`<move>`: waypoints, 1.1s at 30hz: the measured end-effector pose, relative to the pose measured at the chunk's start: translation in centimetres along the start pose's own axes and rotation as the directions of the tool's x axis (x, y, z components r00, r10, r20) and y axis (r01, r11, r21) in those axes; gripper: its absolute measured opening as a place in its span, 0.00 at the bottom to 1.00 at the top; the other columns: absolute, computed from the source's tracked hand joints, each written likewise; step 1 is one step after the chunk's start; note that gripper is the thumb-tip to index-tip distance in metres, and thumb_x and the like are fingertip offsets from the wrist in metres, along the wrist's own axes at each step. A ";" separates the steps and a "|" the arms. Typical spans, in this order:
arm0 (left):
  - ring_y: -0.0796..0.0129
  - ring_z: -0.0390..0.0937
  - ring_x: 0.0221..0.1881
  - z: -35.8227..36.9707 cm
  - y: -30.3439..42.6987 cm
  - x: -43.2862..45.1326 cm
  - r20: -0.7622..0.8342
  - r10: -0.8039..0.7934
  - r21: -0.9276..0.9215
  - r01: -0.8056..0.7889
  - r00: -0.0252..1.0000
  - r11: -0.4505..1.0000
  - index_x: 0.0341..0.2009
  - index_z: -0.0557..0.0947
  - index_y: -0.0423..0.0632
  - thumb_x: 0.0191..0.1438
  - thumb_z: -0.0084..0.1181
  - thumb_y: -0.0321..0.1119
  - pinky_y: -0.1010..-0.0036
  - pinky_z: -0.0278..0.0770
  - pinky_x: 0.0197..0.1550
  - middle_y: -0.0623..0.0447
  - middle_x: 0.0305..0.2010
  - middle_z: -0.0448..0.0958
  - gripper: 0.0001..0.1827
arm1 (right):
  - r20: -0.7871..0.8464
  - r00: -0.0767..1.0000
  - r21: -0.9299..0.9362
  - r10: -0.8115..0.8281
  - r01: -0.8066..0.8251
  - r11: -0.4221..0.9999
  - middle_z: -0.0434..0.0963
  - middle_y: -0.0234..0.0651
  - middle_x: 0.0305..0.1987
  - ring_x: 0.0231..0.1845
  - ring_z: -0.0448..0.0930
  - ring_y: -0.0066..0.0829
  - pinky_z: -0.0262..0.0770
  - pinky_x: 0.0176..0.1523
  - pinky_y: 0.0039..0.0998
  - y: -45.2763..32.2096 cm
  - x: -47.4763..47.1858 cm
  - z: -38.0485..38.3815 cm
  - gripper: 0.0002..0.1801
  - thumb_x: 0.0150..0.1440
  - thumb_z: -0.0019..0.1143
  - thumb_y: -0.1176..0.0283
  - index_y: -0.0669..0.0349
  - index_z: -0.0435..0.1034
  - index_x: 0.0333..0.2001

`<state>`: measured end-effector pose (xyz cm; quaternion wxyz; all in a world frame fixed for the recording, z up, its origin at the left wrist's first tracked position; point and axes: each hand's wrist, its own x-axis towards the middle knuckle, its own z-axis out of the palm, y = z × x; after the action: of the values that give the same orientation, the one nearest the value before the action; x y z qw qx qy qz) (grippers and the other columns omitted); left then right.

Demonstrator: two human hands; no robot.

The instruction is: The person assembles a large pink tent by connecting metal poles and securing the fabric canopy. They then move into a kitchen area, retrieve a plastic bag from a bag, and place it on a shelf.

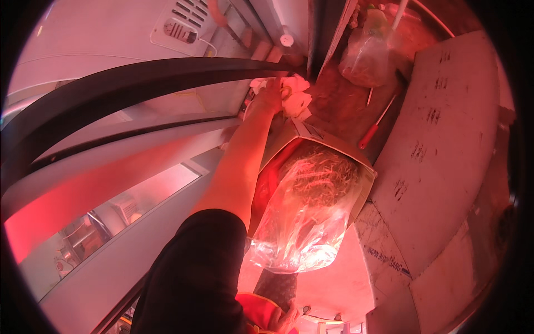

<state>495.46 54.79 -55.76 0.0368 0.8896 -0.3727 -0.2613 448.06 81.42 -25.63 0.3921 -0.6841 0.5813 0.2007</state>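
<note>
My left arm, in a black sleeve, stretches away from me past a cardboard box (369, 173). At its far end my left hand (272, 95) is among crumpled white paper or wrapping (297, 98); its fingers are partly hidden, so its grip is unclear. In the box, a clear plastic bag (300, 234) holds a heap of thin, dried-looking pieces (323, 173). Red material lines the box's left side. At the bottom edge my right hand (287, 319) is partly visible beside a red item with yellow edging (258, 307); whether it grips this is not clear.
A curved dark bar (146, 81) crosses the left, above a pale cabinet with a glass pane (121, 213). Beyond the box lie a red-handled screwdriver (375, 127) and a filled clear bag (365, 62). Pale printed cartons (438, 137) line the right. Red light tints everything.
</note>
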 end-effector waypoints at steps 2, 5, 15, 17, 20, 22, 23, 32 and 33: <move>0.44 0.71 0.45 1.5 -0.7 1.3 0.016 -0.033 0.081 0.032 0.999 0.996 0.57 0.61 0.50 0.49 0.50 0.40 0.57 0.70 0.47 0.41 0.57 0.63 0.30 | 0.010 1.000 -0.013 -0.013 0.014 1.000 0.68 0.54 0.46 0.47 0.66 0.55 0.58 0.53 0.47 0.1 1.0 -0.2 0.25 0.52 0.47 0.66 0.68 0.59 0.52; 0.46 0.74 0.41 5.3 -0.9 1.0 0.031 -0.062 0.244 0.053 0.998 0.968 0.49 0.72 0.51 0.48 0.48 0.38 0.57 0.72 0.43 0.43 0.47 0.72 0.21 | 0.038 0.999 -0.027 -0.022 0.023 0.999 0.68 0.54 0.46 0.47 0.66 0.54 0.58 0.53 0.47 0.1 1.4 -0.6 0.25 0.52 0.47 0.66 0.67 0.59 0.52; 0.52 0.77 0.33 4.3 0.6 -1.2 -0.001 0.351 0.125 -0.348 0.937 0.929 0.35 0.80 0.50 0.43 0.49 0.33 0.60 0.74 0.35 0.41 0.30 0.78 0.13 | 0.059 0.998 -0.031 -0.022 0.024 0.999 0.69 0.53 0.46 0.46 0.66 0.54 0.59 0.52 0.46 0.0 1.8 -1.1 0.24 0.52 0.47 0.66 0.67 0.59 0.51; 0.52 0.77 0.31 5.2 0.7 -1.0 -0.199 0.267 0.076 -0.257 0.943 0.963 0.38 0.79 0.51 0.44 0.50 0.35 0.60 0.74 0.34 0.41 0.29 0.77 0.14 | 0.064 0.997 -0.035 -0.036 0.038 0.999 0.69 0.53 0.46 0.46 0.66 0.54 0.59 0.52 0.46 -0.1 2.3 -1.2 0.24 0.52 0.47 0.66 0.67 0.59 0.51; 0.52 0.78 0.31 2.5 1.8 0.4 -0.236 0.032 -0.104 -0.058 0.971 0.993 0.43 0.76 0.52 0.46 0.51 0.40 0.61 0.75 0.31 0.41 0.29 0.78 0.18 | 0.058 0.998 -0.029 -0.018 0.020 0.999 0.69 0.53 0.46 0.46 0.66 0.54 0.59 0.52 0.46 -0.3 2.7 -1.0 0.24 0.52 0.47 0.67 0.67 0.59 0.51; 0.53 0.78 0.32 2.4 1.2 1.5 -0.141 -0.011 0.090 0.024 0.990 0.996 0.48 0.72 0.52 0.47 0.53 0.43 0.62 0.75 0.30 0.42 0.30 0.78 0.22 | 0.056 0.998 -0.027 -0.017 0.018 0.999 0.69 0.53 0.46 0.46 0.66 0.54 0.59 0.52 0.46 -0.5 3.1 -0.9 0.24 0.52 0.47 0.67 0.67 0.59 0.51; 0.54 0.78 0.31 2.6 1.0 2.0 -0.129 -0.002 0.064 0.010 0.992 0.998 0.51 0.68 0.56 0.47 0.52 0.45 0.62 0.75 0.30 0.44 0.30 0.78 0.25 | 0.058 0.998 -0.028 -0.019 0.021 0.999 0.69 0.53 0.46 0.46 0.66 0.54 0.59 0.52 0.46 -0.4 3.3 -0.9 0.24 0.52 0.47 0.67 0.67 0.59 0.51; 0.57 0.78 0.38 8.1 4.4 3.6 -0.055 0.106 0.224 -0.091 0.993 0.970 0.51 0.69 0.54 0.47 0.53 0.39 0.65 0.75 0.34 0.45 0.35 0.78 0.24 | 0.081 0.997 -0.026 -0.008 0.010 1.000 0.69 0.53 0.45 0.46 0.66 0.54 0.59 0.52 0.46 0.1 4.0 -1.0 0.24 0.51 0.48 0.67 0.67 0.60 0.50; 0.58 0.78 0.38 8.5 4.1 3.8 -0.094 0.166 0.261 -0.136 0.982 0.956 0.48 0.72 0.53 0.47 0.52 0.38 0.65 0.75 0.34 0.46 0.35 0.78 0.21 | 0.080 0.997 -0.030 -0.008 0.010 1.000 0.69 0.53 0.45 0.46 0.66 0.54 0.59 0.52 0.46 0.3 3.8 -0.9 0.24 0.51 0.48 0.67 0.67 0.60 0.50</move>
<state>490.89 50.37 -63.65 -0.0363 0.8694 -0.4672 -0.1565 448.51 78.33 -27.93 0.4055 -0.6840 0.5591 0.2347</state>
